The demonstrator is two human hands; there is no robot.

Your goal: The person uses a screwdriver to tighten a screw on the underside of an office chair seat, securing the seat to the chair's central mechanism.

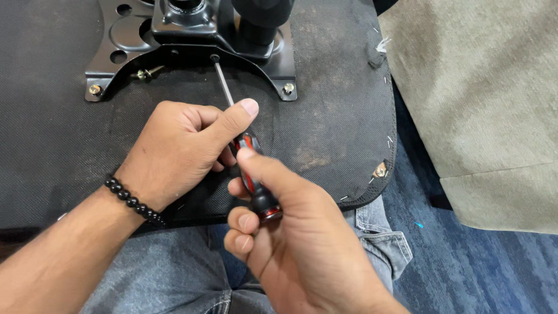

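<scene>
Black metal mounting plate (116,35) bolted to an upturned seat base (52,128) across the lap, left hand (174,154) pinching the shaft, red-and-black screwdriver (253,174) with its tip at the plate's edge, right hand (296,238) closed around its handle, beige cushion (482,99) at far right

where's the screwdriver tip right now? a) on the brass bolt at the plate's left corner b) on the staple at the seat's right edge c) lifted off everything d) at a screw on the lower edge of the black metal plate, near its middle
d: the screwdriver shaft runs up from both hands to a screw at the black metal plate edge, mid-plate; the right hand holds the handle and the left hand steadies the shaft.
</scene>
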